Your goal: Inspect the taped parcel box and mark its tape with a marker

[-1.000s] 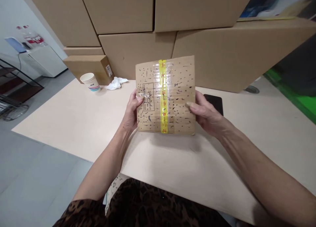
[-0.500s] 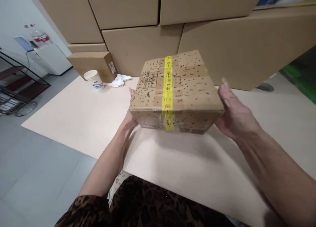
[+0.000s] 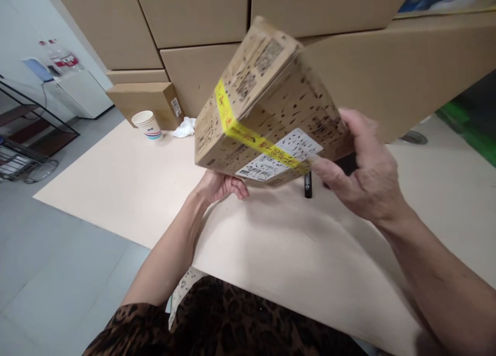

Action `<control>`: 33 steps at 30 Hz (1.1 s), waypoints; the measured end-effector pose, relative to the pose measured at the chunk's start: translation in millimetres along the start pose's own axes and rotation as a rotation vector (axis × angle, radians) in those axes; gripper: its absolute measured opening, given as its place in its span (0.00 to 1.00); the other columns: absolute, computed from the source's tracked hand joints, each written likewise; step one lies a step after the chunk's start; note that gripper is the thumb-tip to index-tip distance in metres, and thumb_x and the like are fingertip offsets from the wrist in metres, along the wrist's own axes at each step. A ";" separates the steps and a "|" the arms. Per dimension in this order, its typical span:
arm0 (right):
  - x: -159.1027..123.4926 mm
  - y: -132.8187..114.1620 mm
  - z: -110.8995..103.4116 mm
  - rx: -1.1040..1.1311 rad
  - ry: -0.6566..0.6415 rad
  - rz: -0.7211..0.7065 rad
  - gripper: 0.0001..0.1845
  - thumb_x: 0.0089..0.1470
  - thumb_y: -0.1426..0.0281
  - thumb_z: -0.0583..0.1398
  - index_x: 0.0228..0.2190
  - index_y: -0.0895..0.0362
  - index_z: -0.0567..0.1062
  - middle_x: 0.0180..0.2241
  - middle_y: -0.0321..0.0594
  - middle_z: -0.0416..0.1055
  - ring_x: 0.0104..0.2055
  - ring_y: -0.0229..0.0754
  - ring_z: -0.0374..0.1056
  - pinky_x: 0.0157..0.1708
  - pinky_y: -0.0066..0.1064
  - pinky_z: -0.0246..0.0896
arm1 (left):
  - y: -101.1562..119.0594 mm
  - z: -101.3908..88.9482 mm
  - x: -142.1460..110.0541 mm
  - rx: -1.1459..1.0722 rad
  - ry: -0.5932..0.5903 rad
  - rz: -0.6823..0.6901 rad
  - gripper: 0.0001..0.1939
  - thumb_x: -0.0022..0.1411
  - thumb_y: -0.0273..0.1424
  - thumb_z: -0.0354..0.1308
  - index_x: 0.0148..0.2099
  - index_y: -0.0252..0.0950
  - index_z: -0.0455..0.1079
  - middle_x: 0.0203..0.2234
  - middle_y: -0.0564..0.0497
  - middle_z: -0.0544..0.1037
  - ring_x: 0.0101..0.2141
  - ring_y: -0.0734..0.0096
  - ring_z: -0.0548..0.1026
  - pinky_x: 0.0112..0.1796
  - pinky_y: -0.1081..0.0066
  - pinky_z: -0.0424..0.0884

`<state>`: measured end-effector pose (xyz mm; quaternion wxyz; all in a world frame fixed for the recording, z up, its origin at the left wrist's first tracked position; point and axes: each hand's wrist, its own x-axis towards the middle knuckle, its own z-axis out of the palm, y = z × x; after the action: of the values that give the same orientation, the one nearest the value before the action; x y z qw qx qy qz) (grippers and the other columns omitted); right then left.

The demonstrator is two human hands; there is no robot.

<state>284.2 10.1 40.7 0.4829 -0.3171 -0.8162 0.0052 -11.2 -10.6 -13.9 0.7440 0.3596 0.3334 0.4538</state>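
Note:
A cardboard box (image 3: 298,103) speckled with black marks is tilted up above the table. Yellow tape with red characters runs round it, and a white shipping label (image 3: 267,165) shows on the side facing me. My right hand (image 3: 360,170) grips its right end, thumb on the label side. Under the lower left edge is my left hand (image 3: 227,186), fingers curled and partly hidden by the box. A black stick-like object, probably a marker (image 3: 308,185), lies on the table below, its upper part covered by the box.
Large cardboard boxes (image 3: 194,15) stand stacked along the back of the pale table (image 3: 116,190). At the left back are a paper cup (image 3: 147,126), a crumpled white tissue (image 3: 185,128) and a smaller brown box (image 3: 139,100). A dark rack (image 3: 34,113) stands at far left.
The box has been turned and tipped up, so the labelled side now faces me. My left hand has shifted beneath it, and the black object has come into view.

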 end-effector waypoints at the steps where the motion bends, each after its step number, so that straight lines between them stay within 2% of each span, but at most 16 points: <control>1: -0.2 -1.5 0.6 -0.011 0.007 0.056 0.40 0.64 0.43 0.59 0.68 0.51 0.67 0.62 0.55 0.72 0.64 0.63 0.67 0.61 0.64 0.65 | -1.6 1.5 1.8 0.085 0.007 -0.004 0.28 0.71 0.51 0.51 0.48 0.28 0.76 0.27 0.38 0.83 0.27 0.54 0.84 0.32 0.59 0.83; 2: -0.4 -3.4 1.3 -0.010 0.015 0.110 0.36 0.66 0.44 0.58 0.65 0.53 0.72 0.59 0.55 0.74 0.62 0.62 0.69 0.58 0.63 0.68 | -3.2 3.3 3.5 0.175 0.033 0.021 0.28 0.71 0.51 0.52 0.47 0.29 0.76 0.30 0.37 0.84 0.30 0.53 0.85 0.36 0.57 0.84; 4: -0.8 -7.8 3.0 0.003 0.045 0.192 0.33 0.66 0.44 0.57 0.58 0.55 0.78 0.52 0.54 0.77 0.57 0.60 0.71 0.55 0.61 0.69 | -6.5 7.2 6.8 0.322 0.116 0.157 0.29 0.70 0.54 0.53 0.48 0.32 0.77 0.39 0.36 0.86 0.41 0.49 0.85 0.46 0.51 0.82; 6: -0.3 -11.7 4.8 0.002 0.091 0.261 0.33 0.66 0.42 0.56 0.52 0.55 0.80 0.44 0.50 0.78 0.51 0.57 0.72 0.52 0.58 0.70 | -10.2 10.6 9.6 0.407 0.161 0.327 0.33 0.69 0.61 0.51 0.53 0.37 0.77 0.51 0.39 0.84 0.55 0.46 0.80 0.58 0.46 0.75; 8: 1.2 -14.4 5.9 -0.007 0.118 0.330 0.35 0.63 0.38 0.55 0.47 0.55 0.82 0.37 0.46 0.75 0.43 0.54 0.71 0.45 0.52 0.70 | -13.9 12.8 11.5 0.443 0.119 0.431 0.39 0.67 0.67 0.48 0.59 0.41 0.74 0.61 0.42 0.79 0.64 0.45 0.73 0.66 0.44 0.66; 10: 3.0 -15.7 6.1 0.024 0.115 0.412 0.36 0.61 0.36 0.55 0.40 0.54 0.81 0.32 0.42 0.72 0.38 0.50 0.69 0.41 0.48 0.67 | -16.9 13.1 12.3 0.442 0.041 0.481 0.42 0.64 0.69 0.48 0.63 0.43 0.71 0.66 0.42 0.74 0.68 0.44 0.67 0.68 0.44 0.62; 12: 4.4 -16.4 5.9 0.131 0.083 0.508 0.34 0.61 0.36 0.56 0.35 0.54 0.80 0.31 0.41 0.72 0.37 0.48 0.68 0.41 0.46 0.65 | -18.4 11.9 12.1 0.429 0.006 0.524 0.42 0.64 0.68 0.53 0.66 0.44 0.67 0.69 0.41 0.70 0.70 0.43 0.64 0.68 0.43 0.61; 14: 4.5 -16.4 6.1 0.307 0.040 0.616 0.31 0.62 0.39 0.58 0.35 0.54 0.80 0.32 0.41 0.75 0.38 0.47 0.70 0.41 0.44 0.66 | -17.8 10.1 11.3 0.415 0.040 0.569 0.40 0.63 0.63 0.60 0.67 0.45 0.65 0.69 0.42 0.68 0.70 0.43 0.63 0.67 0.44 0.62; 16: 3.4 -15.8 7.6 0.471 0.007 0.687 0.29 0.62 0.41 0.61 0.40 0.55 0.82 0.35 0.42 0.77 0.41 0.49 0.73 0.42 0.43 0.69 | -15.4 9.5 10.1 0.388 0.105 0.586 0.38 0.64 0.58 0.63 0.68 0.44 0.64 0.68 0.42 0.69 0.69 0.44 0.64 0.66 0.45 0.64; 18: 1.1 -14.4 10.8 0.605 -0.044 0.699 0.28 0.60 0.43 0.63 0.48 0.51 0.81 0.42 0.42 0.80 0.48 0.52 0.75 0.47 0.46 0.72 | -11.7 11.3 8.5 0.353 0.145 0.562 0.36 0.65 0.55 0.62 0.68 0.43 0.64 0.66 0.41 0.71 0.67 0.45 0.67 0.65 0.46 0.67; 20: -1.6 -12.3 15.3 0.741 -0.100 0.691 0.29 0.58 0.45 0.66 0.56 0.44 0.77 0.52 0.41 0.79 0.56 0.54 0.74 0.53 0.48 0.73 | -7.7 14.9 6.5 0.335 0.168 0.528 0.36 0.66 0.57 0.60 0.67 0.42 0.66 0.64 0.41 0.73 0.64 0.45 0.71 0.62 0.47 0.71; 22: -3.8 -9.7 19.9 0.860 -0.141 0.715 0.33 0.56 0.46 0.67 0.60 0.40 0.73 0.58 0.39 0.76 0.60 0.55 0.73 0.55 0.50 0.75 | -3.8 19.1 4.3 0.340 0.183 0.506 0.37 0.66 0.61 0.55 0.65 0.41 0.68 0.61 0.40 0.76 0.61 0.45 0.74 0.58 0.47 0.76; 25: -4.8 -5.8 25.3 0.887 -0.161 0.770 0.32 0.60 0.42 0.61 0.61 0.39 0.71 0.59 0.39 0.77 0.59 0.55 0.74 0.50 0.51 0.78 | 0.7 24.3 1.7 0.355 0.195 0.475 0.40 0.66 0.67 0.48 0.62 0.42 0.72 0.58 0.40 0.79 0.57 0.45 0.78 0.51 0.49 0.80; 29: -4.4 -2.0 29.3 0.786 -0.118 0.724 0.33 0.65 0.37 0.50 0.57 0.42 0.76 0.53 0.41 0.80 0.57 0.56 0.76 0.44 0.51 0.79 | 0.6 25.9 2.3 0.343 0.230 0.448 0.41 0.64 0.69 0.49 0.62 0.43 0.73 0.57 0.41 0.81 0.57 0.45 0.77 0.49 0.53 0.81; 33: -8.8 1.3 30.7 0.728 -0.128 0.714 0.34 0.63 0.36 0.51 0.58 0.40 0.75 0.62 0.40 0.75 0.64 0.56 0.71 0.49 0.54 0.77 | -3.7 19.3 5.9 0.376 0.272 0.453 0.44 0.62 0.72 0.46 0.63 0.44 0.72 0.61 0.42 0.78 0.62 0.42 0.74 0.54 0.49 0.77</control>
<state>263.6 15.7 17.0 0.4793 -0.3863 -0.6302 0.4732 8.5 -11.0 -8.0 0.4932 0.4920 0.4193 0.5821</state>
